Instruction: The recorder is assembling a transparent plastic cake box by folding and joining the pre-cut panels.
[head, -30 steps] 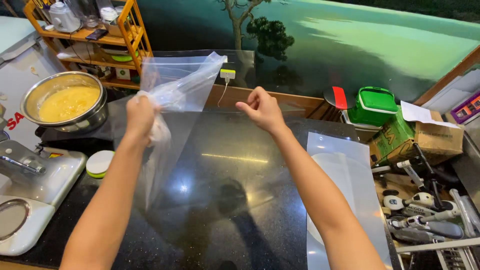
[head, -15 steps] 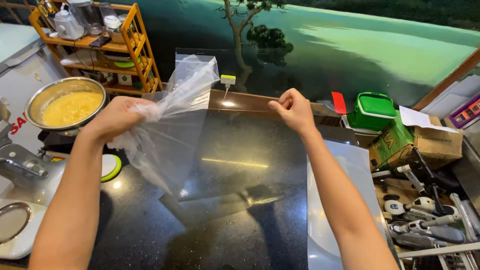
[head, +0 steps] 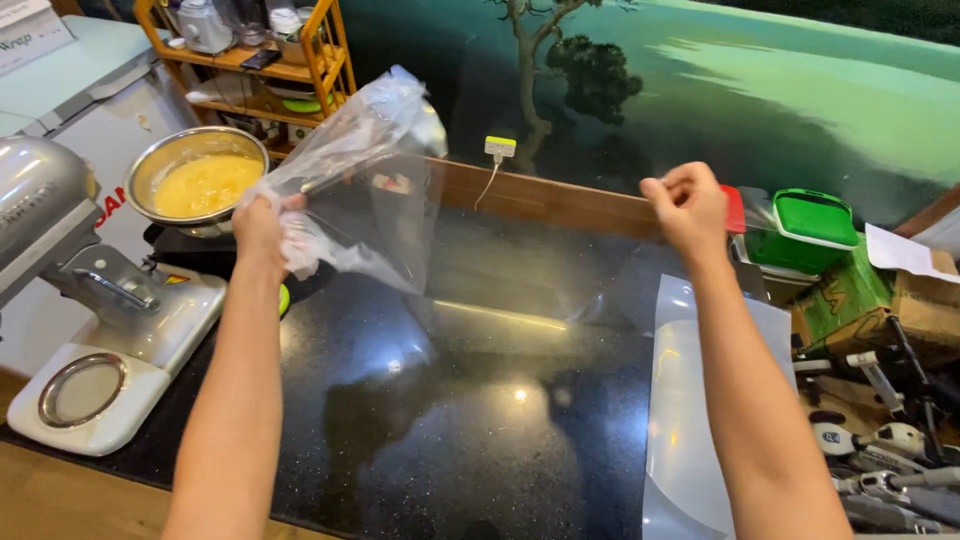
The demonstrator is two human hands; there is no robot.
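Observation:
My left hand [head: 264, 226] is closed on a crumpled clear plastic bag [head: 368, 150] that sticks up and to the right above the fist. It also pinches the left corner of a large clear plastic sheet [head: 520, 285]. My right hand [head: 689, 204] pinches the sheet's right corner at about the same height. The sheet hangs stretched between both hands over the black stone counter [head: 450, 440], and the counter shows through it.
A metal bowl of yellow batter [head: 203, 181] sits behind my left hand, beside a stand mixer [head: 70, 280]. More clear sheets [head: 690, 420] lie on the counter at right. A green-lidded box [head: 812, 228], a cardboard box [head: 930, 305] and tools [head: 880, 450] crowd the right edge.
My hands have moved apart, the left toward the bowl and the right further right. The sheet is now spread wider between them.

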